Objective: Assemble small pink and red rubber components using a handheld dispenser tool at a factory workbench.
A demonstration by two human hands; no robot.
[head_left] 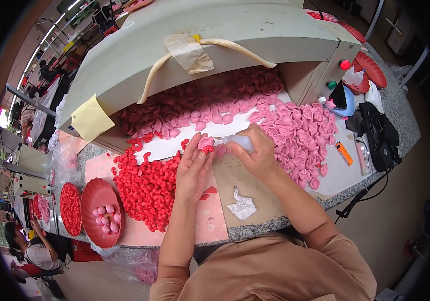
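Now our right hand (258, 153) grips whitish bottle (240, 143); just left, our left hand (193, 168) holds pink shell (206, 142). Far left: red bowl (98, 189) with pink balls (105, 220), dish (77, 232) full of red pieces (69, 206).

Your wide fisheye camera is looking down and forward from your head, closely facing your left hand (193, 168), right hand (259, 156) and worktop (398, 118).

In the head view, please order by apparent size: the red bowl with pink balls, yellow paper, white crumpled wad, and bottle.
1. Bowl
2. Yellow paper
3. Wad and bottle: unsure; the right hand partly covers the bottle.
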